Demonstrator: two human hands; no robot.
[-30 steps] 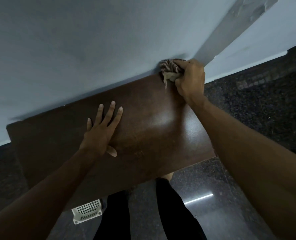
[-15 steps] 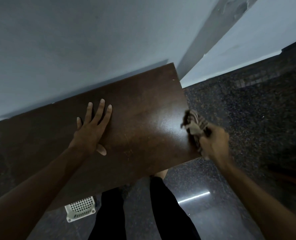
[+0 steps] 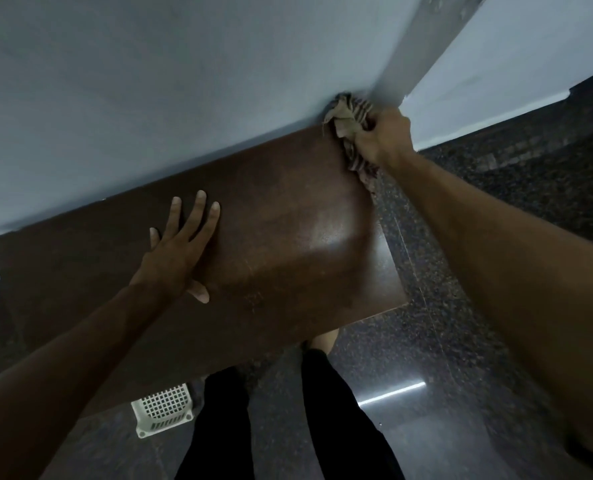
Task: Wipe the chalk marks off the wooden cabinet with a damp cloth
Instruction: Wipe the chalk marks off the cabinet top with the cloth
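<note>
The dark brown wooden cabinet top [image 3: 281, 216] stands against a pale wall. Faint pale scuffs show near its front edge. My right hand [image 3: 385, 140] is clenched around a bunched striped cloth [image 3: 348, 114] at the cabinet's far right corner, where the top meets the wall. My left hand [image 3: 177, 254] lies flat on the cabinet top, left of centre, with fingers spread and nothing in it.
A white plastic lattice basket [image 3: 163, 410] sits on the dark speckled floor [image 3: 461, 341] under the cabinet's front edge. My legs in black trousers [image 3: 326, 410] stand in front of the cabinet. The pale wall [image 3: 149, 81] runs along its back.
My right hand with the cloth went from the far right corner down to the cabinet's right front edge, then back up to the far corner. The left hand stayed flat.
</note>
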